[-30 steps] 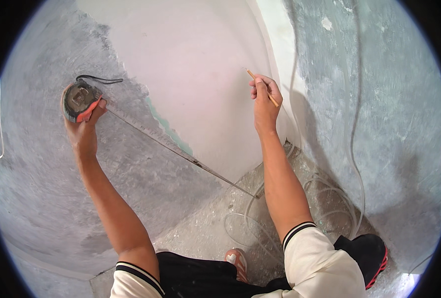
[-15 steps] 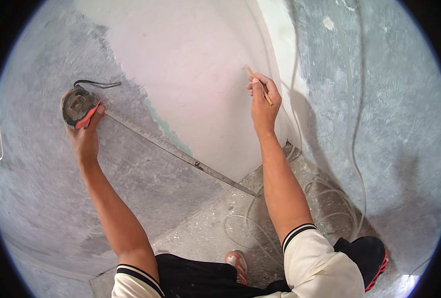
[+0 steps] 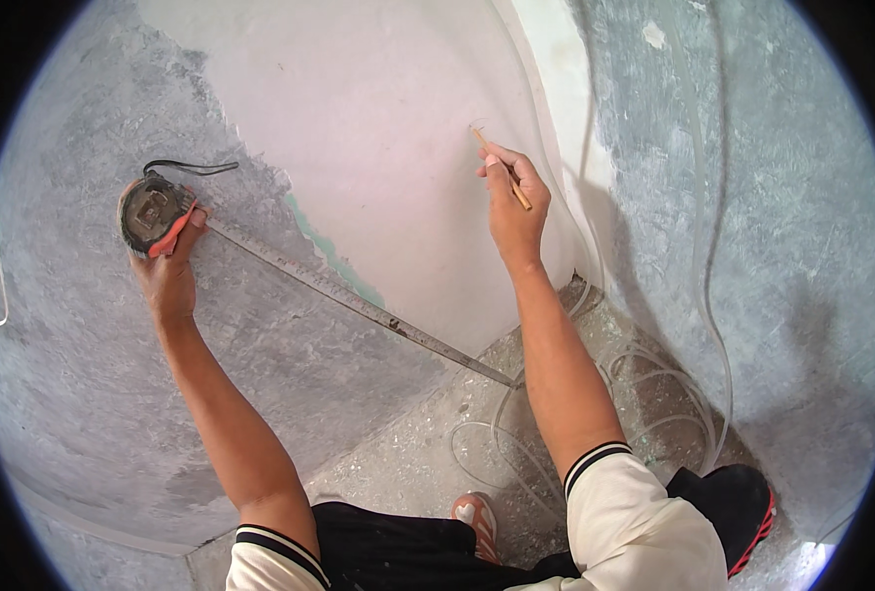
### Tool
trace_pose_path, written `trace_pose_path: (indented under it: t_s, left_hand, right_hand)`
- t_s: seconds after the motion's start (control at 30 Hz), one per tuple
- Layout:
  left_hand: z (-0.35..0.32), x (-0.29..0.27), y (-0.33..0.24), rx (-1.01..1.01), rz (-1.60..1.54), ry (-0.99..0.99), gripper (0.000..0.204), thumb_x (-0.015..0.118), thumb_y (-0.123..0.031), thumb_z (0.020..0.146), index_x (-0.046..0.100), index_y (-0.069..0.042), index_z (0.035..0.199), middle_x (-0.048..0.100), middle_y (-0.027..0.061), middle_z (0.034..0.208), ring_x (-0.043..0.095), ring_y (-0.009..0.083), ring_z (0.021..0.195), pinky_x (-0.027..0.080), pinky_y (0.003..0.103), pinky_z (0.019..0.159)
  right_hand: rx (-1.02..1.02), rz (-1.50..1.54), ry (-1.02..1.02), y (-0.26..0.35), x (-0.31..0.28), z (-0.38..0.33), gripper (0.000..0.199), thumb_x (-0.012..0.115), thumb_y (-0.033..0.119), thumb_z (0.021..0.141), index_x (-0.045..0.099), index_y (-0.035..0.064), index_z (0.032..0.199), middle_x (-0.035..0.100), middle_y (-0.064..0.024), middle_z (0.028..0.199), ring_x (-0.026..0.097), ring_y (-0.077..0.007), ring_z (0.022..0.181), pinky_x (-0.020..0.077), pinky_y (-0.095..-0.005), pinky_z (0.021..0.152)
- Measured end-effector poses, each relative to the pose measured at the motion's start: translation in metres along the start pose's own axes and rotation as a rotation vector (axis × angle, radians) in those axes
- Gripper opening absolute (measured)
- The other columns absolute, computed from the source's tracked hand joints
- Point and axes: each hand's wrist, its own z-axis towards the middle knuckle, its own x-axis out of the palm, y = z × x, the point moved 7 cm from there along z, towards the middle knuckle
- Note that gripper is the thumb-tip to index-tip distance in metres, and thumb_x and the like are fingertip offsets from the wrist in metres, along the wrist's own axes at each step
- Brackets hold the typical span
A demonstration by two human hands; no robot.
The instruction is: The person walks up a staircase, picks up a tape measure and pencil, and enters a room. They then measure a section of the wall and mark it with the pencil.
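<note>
My left hand [image 3: 173, 271] grips a tape measure [image 3: 152, 212] with a dark case, red-orange trim and a black wrist strap, held in front of the grey part of the wall. From it the metal blade [image 3: 339, 295] runs down to the right, its far end at the floor near my right forearm. Between the fingers of my right hand [image 3: 518, 202] is a thin yellow-brown pencil [image 3: 502, 169]. The pencil's tip meets the smooth whitish wall patch [image 3: 378, 177], where a small faint mark shows.
A pale hose or cable [image 3: 699, 286] hangs along the right-hand wall [image 3: 802, 197] and coils on the speckled floor [image 3: 378, 463] in the corner. A light cord [image 3: 1, 266] hangs at the far left. My shoe [image 3: 477, 522] stands on the floor below.
My right hand has shifted slightly left and the pencil tip has moved a little left and up on the wall. The tape measure has stayed nearly still.
</note>
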Motion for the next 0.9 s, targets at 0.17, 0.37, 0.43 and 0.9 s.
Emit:
trace_pose_path:
  t_s: [0.17, 0.37, 0.43, 0.9]
  left_hand:
    - [0.0, 0.001, -0.001, -0.002, 0.0, 0.025, 0.072, 0.084, 0.004, 0.083, 0.05, -0.004, 0.146, 0.069, 0.0076, 0.116, 0.069, 0.0193, 0.103, 0.06, 0.034, 0.083]
    - [0.001, 0.0, 0.001, -0.015, -0.01, 0.015, 0.074, 0.082, 0.006, 0.083, 0.047, -0.004, 0.147, 0.069, 0.0081, 0.115, 0.07, 0.02, 0.102, 0.06, 0.034, 0.085]
    - [0.0, 0.002, 0.0, -0.009, -0.013, 0.02, 0.074, 0.082, 0.006, 0.083, 0.047, -0.004, 0.148, 0.069, 0.0081, 0.116, 0.07, 0.02, 0.102, 0.06, 0.034, 0.085]
    - [0.0, -0.001, 0.002, -0.023, -0.004, 0.013, 0.069, 0.081, 0.007, 0.084, 0.05, -0.004, 0.145, 0.07, 0.009, 0.119, 0.069, 0.0186, 0.104, 0.058, 0.034, 0.089]
  right_hand:
    - [0.022, -0.011, 0.004, -0.003, -0.003, -0.013, 0.023, 0.062, 0.009, 0.1, 0.072, -0.0042, 0.116, 0.076, -0.013, 0.102, 0.069, -0.014, 0.088, 0.054, -0.0286, 0.081]
    - [0.028, -0.039, -0.067, -0.013, -0.017, -0.015, 0.022, 0.061, 0.009, 0.099, 0.072, -0.0041, 0.113, 0.075, -0.0105, 0.098, 0.068, -0.014, 0.085, 0.054, -0.0289, 0.078]
    - [0.021, -0.071, -0.071, -0.017, -0.022, -0.009, 0.021, 0.061, 0.009, 0.099, 0.072, -0.0041, 0.112, 0.074, -0.0092, 0.096, 0.068, -0.0138, 0.084, 0.0537, -0.0288, 0.078]
    - [-0.014, -0.016, -0.068, -0.005, -0.016, 0.019, 0.022, 0.062, 0.011, 0.101, 0.072, -0.0048, 0.112, 0.074, -0.0102, 0.097, 0.067, -0.0131, 0.086, 0.0534, -0.0286, 0.079]
